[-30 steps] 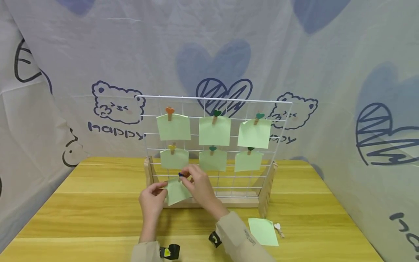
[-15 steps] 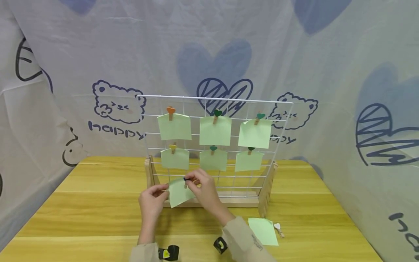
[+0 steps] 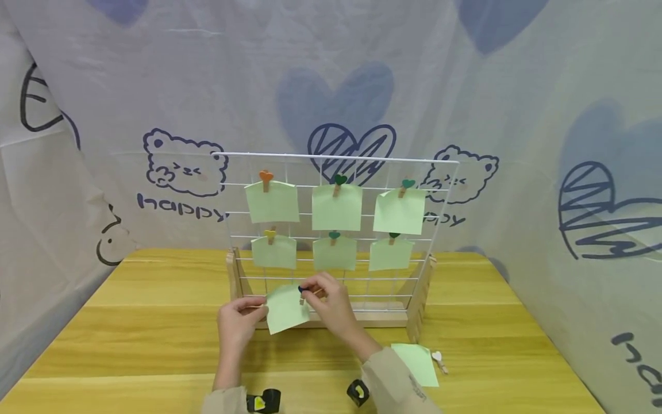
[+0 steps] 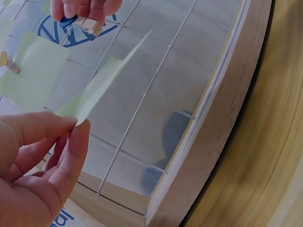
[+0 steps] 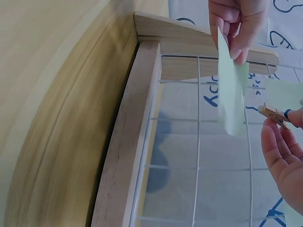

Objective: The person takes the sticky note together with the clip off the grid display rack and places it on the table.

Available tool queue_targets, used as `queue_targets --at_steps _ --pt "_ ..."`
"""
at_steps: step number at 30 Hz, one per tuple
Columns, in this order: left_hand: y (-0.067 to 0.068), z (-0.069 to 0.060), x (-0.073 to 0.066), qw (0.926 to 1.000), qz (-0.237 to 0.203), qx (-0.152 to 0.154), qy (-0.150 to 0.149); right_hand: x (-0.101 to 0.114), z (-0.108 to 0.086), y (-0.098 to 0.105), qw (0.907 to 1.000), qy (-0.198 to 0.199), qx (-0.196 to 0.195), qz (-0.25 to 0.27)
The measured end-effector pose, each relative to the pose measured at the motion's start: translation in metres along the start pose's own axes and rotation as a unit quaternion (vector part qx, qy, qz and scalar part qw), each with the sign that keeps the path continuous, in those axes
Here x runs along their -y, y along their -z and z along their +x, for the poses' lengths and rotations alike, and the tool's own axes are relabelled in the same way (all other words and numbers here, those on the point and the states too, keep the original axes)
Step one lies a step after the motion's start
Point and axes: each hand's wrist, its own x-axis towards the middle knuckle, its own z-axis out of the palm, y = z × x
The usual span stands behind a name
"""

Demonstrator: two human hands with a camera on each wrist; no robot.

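My left hand (image 3: 238, 323) pinches a pale green paper note (image 3: 285, 310) by its left edge between thumb and fingers. The note hangs tilted in front of the lower left part of a white wire grid (image 3: 331, 156). Just right of it, my right hand (image 3: 332, 302) pinches a small wooden clothespin with a dark blue heart (image 5: 274, 115). In the right wrist view, the clothespin is apart from the note. Several green notes, such as the top middle note (image 3: 337, 208), hang on the grid under heart clothespins.
The grid stands in a wooden base (image 3: 383, 318) on a wood-grain table (image 3: 145, 333). At the front right lie another green note (image 3: 418, 364) and a white-heart clothespin (image 3: 439, 361). Behind hangs a printed cloth (image 3: 258, 103).
My right hand has moved right and slightly down with the blue-heart clothespin. The note has shifted a little down and right, while my left hand has stayed nearly in place.
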Motion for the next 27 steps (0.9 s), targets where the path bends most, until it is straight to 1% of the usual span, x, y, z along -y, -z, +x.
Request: queue_targets --at_steps 5,8,11,14,21,27 --pt "-0.003 -0.001 0.002 0.9990 -0.024 0.036 0.010 -0.025 -0.006 -0.001 1.0000 -0.001 0.005 -0.005" --pt "-0.005 -0.001 0.002 0.9983 -0.034 0.046 0.008 -0.030 -0.008 0.002 0.9999 0.004 0.005 -0.010" --pt "-0.007 -0.002 0.002 0.9981 -0.032 0.053 0.002 -0.032 -0.010 0.005 0.9999 0.004 0.009 -0.012" --pt "-0.009 -0.002 0.001 0.9977 -0.028 0.061 -0.003 -0.031 -0.012 0.009 0.9999 -0.001 0.012 -0.010" --pt "-0.011 -0.004 -0.001 0.9968 -0.029 0.074 -0.001 -0.030 -0.017 0.019 0.9991 -0.036 0.019 -0.011" --pt "-0.017 -0.008 -0.002 0.9960 -0.027 0.085 -0.004 -0.003 -0.019 0.033 0.9988 -0.043 0.024 -0.004"
